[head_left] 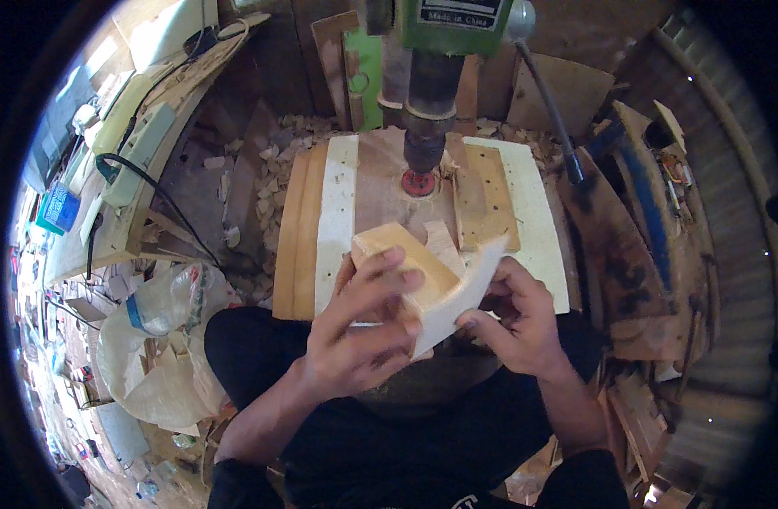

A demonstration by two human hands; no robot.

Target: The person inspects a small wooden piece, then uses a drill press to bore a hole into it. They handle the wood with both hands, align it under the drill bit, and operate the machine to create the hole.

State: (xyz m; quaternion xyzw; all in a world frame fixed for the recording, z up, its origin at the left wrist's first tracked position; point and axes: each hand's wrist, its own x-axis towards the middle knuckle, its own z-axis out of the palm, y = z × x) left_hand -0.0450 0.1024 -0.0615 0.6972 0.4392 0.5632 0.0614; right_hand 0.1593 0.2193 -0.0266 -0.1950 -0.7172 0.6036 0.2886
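Note:
Both hands hold a pale wooden block [402, 248] over my lap, just in front of the drill press table. It has a yellowish flat face and a whitish, curved side that rises to a pointed corner at the right. My left hand [355, 327] grips the block's left part, fingers bent over its face. At the right end, my right hand [520, 322] pinches the curved side between thumb and fingers. Beyond the block, the drill press chuck [425, 146] points down, with a round red cutter [418, 183] at its lower end, close to the board.
A wooden work board [342, 204] with a raised fence strip [493, 195] lies under the cutter. A dark lever [552, 114] hangs at the right. Wood offcuts [274, 161] lie behind. At the left are a power strip [139, 153] with cables and a plastic bag [164, 373].

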